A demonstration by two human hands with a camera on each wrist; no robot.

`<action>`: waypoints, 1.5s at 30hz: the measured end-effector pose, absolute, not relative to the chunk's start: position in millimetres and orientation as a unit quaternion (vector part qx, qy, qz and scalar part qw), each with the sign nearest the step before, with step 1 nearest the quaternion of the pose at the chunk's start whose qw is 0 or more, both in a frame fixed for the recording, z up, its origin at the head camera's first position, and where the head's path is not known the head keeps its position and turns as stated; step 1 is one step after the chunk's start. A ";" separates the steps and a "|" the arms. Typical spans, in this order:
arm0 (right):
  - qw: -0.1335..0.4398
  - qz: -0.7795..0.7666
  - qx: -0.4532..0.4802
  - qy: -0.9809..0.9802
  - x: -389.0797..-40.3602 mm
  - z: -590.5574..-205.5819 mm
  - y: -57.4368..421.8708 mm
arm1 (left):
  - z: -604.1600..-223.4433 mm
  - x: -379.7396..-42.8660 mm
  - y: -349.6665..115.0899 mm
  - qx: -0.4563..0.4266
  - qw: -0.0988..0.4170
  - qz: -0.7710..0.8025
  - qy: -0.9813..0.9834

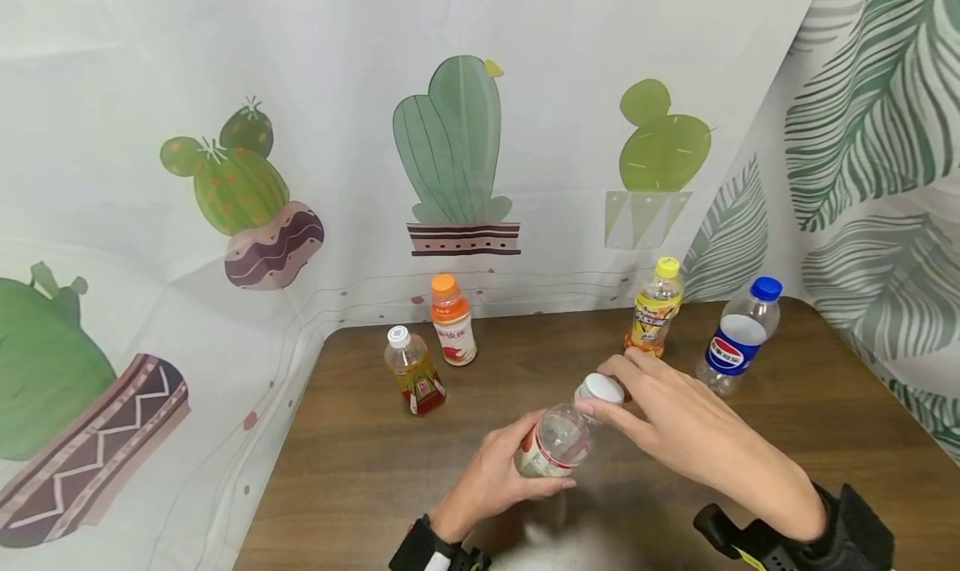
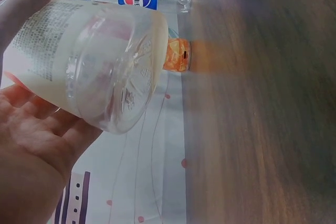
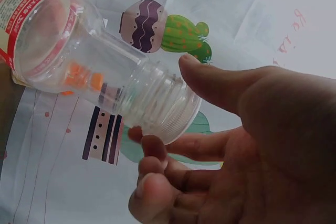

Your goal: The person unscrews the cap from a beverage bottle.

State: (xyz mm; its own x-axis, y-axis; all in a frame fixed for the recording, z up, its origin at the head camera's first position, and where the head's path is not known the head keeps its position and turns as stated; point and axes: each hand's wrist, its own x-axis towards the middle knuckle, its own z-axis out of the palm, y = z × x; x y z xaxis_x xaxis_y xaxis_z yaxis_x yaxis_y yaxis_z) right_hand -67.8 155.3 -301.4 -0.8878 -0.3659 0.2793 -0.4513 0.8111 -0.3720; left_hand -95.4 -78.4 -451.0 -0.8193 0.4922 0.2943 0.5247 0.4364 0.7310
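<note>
My left hand (image 1: 504, 464) grips the body of a clear plastic bottle (image 1: 564, 438) with a cream and red label, tilted above the table. The bottle's clear base (image 2: 123, 77) faces the left wrist camera, with thumb and fingers on either side of the body. My right hand (image 1: 667, 404) pinches the white cap (image 1: 602, 388) at the bottle's mouth between thumb and fingers. In the right wrist view, the threaded neck (image 3: 152, 90) shows beside the cap's ridged rim (image 3: 181, 121), with the thumb above and curled fingers (image 3: 155, 148) below.
On the brown table (image 1: 360, 479) stand a white-capped bottle of reddish drink (image 1: 417, 371) and an orange-capped bottle (image 1: 454, 321) at the left. A yellow-capped bottle (image 1: 655, 308) and a blue-capped Pepsi bottle (image 1: 738, 338) stand at the right. A cactus-print cloth (image 1: 337, 137) hangs behind.
</note>
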 end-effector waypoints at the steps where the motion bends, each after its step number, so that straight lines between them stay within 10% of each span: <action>1: 0.096 0.221 0.217 -0.946 -67.5 -300.8 155.7 | -450.9 -95.4 -78.7 -0.299 0.018 -0.439 -0.847; 20: 0.141 0.188 0.221 -0.947 -58.7 -315.6 198.4 | -454.6 -96.6 -90.4 -0.271 0.026 -0.457 -0.846; 45: -0.107 0.110 0.130 -0.979 -73.1 -453.1 291.5 | -453.6 -95.4 -93.1 -0.268 0.025 -0.467 -0.843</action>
